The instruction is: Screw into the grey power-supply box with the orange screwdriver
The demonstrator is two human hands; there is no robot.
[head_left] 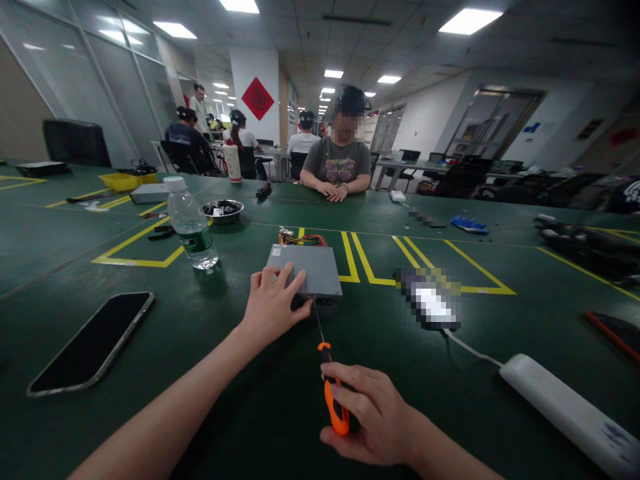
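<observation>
Lit ceiling panels (471, 21), glass partition (113, 80)

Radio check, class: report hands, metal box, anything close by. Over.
Left hand resting on metal box. Right hand gripping screwdriver, tip at box's near side. Wires bunched behind box; bottle apart, to the left.

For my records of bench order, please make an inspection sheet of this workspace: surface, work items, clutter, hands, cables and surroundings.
Surface: green table, yellow lines.
Work items: box, lying flat; screwdriver, tip at box's near side, contact unclear.
Clutter: dark-screened phone, upright bottle, bowl, blue item.
Hands: left hand spread on box; right hand holds screwdriver.
Cables: coloured wires behind box; white cable between lit device and white block.
Surroundings: seated person opposite; more people behind; ceiling lights on.
</observation>
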